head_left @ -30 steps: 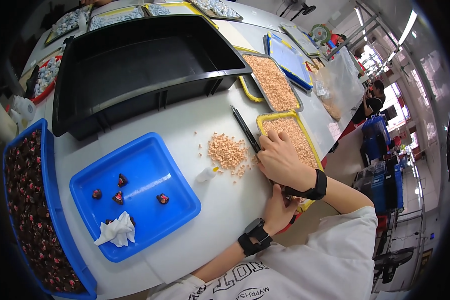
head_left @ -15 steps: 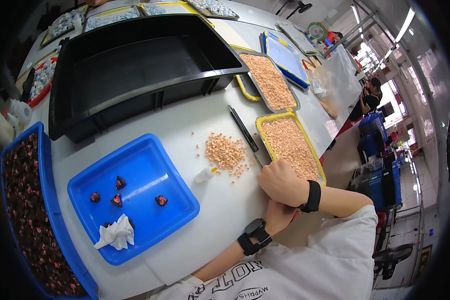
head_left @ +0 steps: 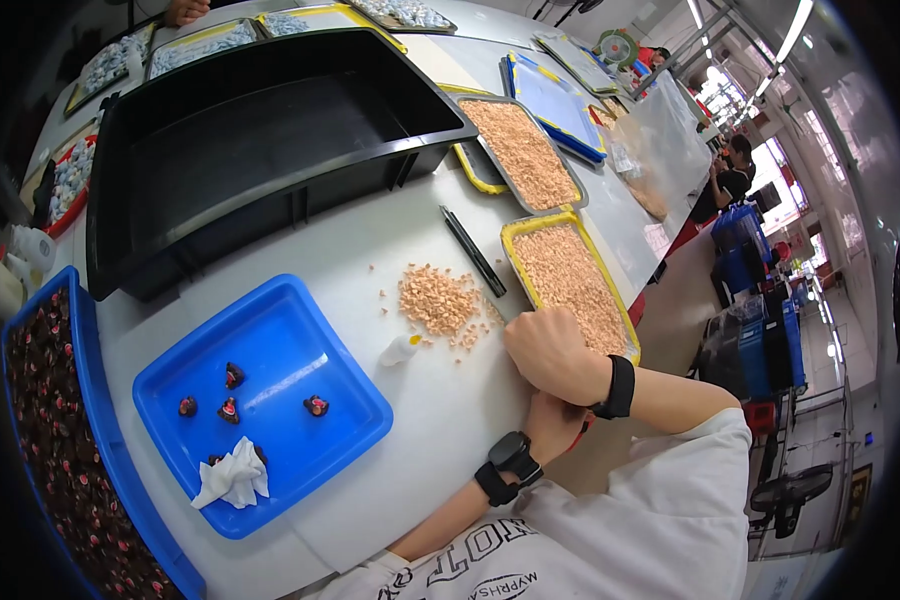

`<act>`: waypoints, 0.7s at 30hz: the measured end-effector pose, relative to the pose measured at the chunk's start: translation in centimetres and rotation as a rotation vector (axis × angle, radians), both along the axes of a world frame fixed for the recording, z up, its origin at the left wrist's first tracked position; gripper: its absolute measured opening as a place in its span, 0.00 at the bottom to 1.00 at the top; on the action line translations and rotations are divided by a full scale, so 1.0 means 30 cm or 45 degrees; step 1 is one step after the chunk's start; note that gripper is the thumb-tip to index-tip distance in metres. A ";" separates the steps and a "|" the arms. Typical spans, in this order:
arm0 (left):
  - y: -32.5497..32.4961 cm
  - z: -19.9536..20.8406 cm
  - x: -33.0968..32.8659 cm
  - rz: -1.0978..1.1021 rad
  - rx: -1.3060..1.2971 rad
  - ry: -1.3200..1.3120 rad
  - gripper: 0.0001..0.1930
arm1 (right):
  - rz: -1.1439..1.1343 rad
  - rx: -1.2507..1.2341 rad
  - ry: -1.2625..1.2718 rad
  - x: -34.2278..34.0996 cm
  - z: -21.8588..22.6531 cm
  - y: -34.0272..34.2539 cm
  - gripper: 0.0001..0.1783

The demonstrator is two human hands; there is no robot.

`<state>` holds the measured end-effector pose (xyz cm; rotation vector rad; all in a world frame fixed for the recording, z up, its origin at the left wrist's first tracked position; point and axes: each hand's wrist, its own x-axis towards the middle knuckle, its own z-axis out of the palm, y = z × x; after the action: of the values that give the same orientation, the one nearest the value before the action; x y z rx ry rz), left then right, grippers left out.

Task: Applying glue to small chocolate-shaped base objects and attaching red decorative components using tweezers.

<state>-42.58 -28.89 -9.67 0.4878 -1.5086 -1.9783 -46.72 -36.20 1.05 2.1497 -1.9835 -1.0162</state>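
Note:
At the table's right front edge my right hand (head_left: 554,352) is closed like a fist, knuckles up; what it holds, if anything, is hidden. Just below and partly under it lies my left hand (head_left: 548,425), its fingers out of sight. Left of my hands, a pile of small tan crumbs (head_left: 436,300) lies loose on the white table. A small white bottle with a yellow tip (head_left: 400,350) stands beside the pile. Beyond the crumbs rests a slim black pen-like tool (head_left: 470,250). A yellow-edged tray of tan crumbs (head_left: 575,275) sits just past my right hand.
To the left is a blue tray (head_left: 300,400) with several dark red-marked pieces and a crumpled white tissue (head_left: 232,475). A blue crate of dark pieces (head_left: 50,430) stands at far left. A large black bin (head_left: 270,190) fills the back, beside another crumb tray (head_left: 520,150).
The view has shifted slightly, so the table things sit a little differently in the picture. My hands stay together at the table edge, the right over the left.

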 end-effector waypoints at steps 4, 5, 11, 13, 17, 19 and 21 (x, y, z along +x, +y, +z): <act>0.002 0.008 0.006 -0.021 0.070 0.021 0.17 | 0.014 -0.098 -0.033 -0.003 0.002 -0.022 0.04; 0.002 0.014 0.008 0.021 0.132 0.019 0.17 | 0.020 -0.086 -0.026 0.001 0.003 -0.030 0.04; -0.007 0.032 0.015 0.057 0.176 0.005 0.19 | 0.025 -0.070 0.007 0.006 0.000 -0.034 0.04; -0.007 0.030 0.012 0.024 0.152 -0.033 0.19 | 0.024 -0.067 0.004 0.005 0.002 -0.033 0.04; 0.007 0.019 0.005 0.086 0.255 0.070 0.17 | 0.050 -0.047 0.020 0.006 -0.002 -0.038 0.04; 0.005 0.021 0.006 0.108 0.333 0.130 0.16 | 0.056 -0.039 0.027 0.011 0.004 -0.046 0.04; -0.014 0.021 0.012 -0.014 0.144 -0.011 0.21 | 0.000 0.033 0.081 0.020 0.014 -0.059 0.04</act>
<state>-42.21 -29.32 -9.05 0.5365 -1.4127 -2.0811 -46.12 -37.96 1.46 2.1020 -1.9530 -1.1019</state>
